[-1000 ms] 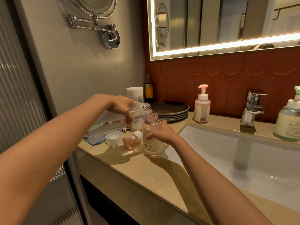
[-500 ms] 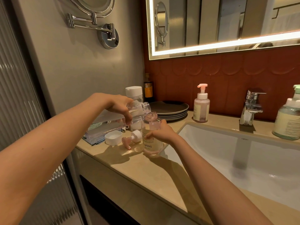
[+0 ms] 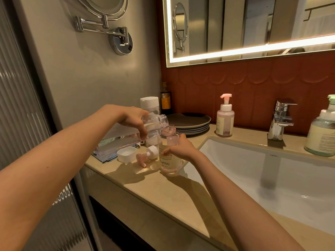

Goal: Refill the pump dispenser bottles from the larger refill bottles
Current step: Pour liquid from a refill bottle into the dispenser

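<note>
Pour step under way, first dispenser. Near edge: beige countertop [image 3: 163,192], white sink basin [image 3: 253,169] to the right.

Right hand [image 3: 178,148] wraps its fingers round the open pink dispenser bottle [image 3: 169,160], steadying it upright on the counter just beside the basin's left corner. The bottle is clear pinkish plastic with a pale label and a bare threaded neck; fill level is hard to read. Its pump head [image 3: 147,154] lies on its side just left of it, next to a loose white cap [image 3: 126,154].

Left hand [image 3: 133,118] grips the clear refill bottle [image 3: 126,136] from above, fingers curled over its shoulder. The bottle is tipped near horizontal, its mouth right over the dispenser's neck. Liquid is clear; a thin stream seems to pass, though I cannot be sure.

Next, likely: hold the mouths aligned, watch the level, tip back before overflow, then screw the pump head on. Spill risk at the narrow neck.

Behind: a second white-capped bottle [image 3: 150,104] and a dark bottle [image 3: 165,100], then stacked dark plates [image 3: 190,122]. Further right stand a pink pump dispenser [image 3: 225,116], pump on, a chrome faucet [image 3: 280,118] and a green pump dispenser [image 3: 322,134].
</note>
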Tool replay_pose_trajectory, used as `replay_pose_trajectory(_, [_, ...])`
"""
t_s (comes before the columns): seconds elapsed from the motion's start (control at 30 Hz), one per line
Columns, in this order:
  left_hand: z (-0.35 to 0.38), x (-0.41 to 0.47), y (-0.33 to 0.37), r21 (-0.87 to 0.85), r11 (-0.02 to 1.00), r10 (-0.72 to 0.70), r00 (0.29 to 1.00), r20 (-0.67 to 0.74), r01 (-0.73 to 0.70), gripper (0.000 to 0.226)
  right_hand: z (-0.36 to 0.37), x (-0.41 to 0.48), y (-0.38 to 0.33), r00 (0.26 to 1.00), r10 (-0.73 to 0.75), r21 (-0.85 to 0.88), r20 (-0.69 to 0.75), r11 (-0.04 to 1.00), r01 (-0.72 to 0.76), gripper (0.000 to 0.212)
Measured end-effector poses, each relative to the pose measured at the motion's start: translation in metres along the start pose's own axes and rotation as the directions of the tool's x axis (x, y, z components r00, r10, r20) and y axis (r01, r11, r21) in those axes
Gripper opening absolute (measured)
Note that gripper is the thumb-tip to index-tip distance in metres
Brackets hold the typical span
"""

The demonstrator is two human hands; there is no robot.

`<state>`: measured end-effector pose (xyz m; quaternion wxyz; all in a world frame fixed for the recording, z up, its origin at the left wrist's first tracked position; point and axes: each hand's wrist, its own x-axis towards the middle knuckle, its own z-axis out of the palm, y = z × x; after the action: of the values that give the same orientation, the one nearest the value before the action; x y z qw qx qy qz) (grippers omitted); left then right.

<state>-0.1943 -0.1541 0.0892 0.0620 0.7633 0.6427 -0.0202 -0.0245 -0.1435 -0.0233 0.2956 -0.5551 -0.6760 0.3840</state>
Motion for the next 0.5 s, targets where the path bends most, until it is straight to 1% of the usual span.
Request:
replay_pose_trajectory(0.23, [-0.0011,-0.0009,0.0009,0.035,0.999,-0.005,1.000,-0.015,0.006,0.037,-0.0004,-0.0004,0.0001,1.000,-0.001,-0.008,0.002,1.000,0.001,0.092])
replay_pose_trajectory(0.4, [-0.0010,-0.0009,0.0010,0.022,1.000,0.003,1.000,-0.010,-0.002,0.036,-0.0005,-0.0006,-0.0003,1.000,0.002,-0.005,0.000,1.000,-0.002,0.093])
replay_pose_trajectory(0.5, [-0.0008,-0.0021,0.0012,0.018,1.000,0.000,1.000,-0.006,0.000,0.040,-0.0006,-0.0004,-0.0009,1.000,0.001,-0.010,-0.001,1.000,-0.001,0.093])
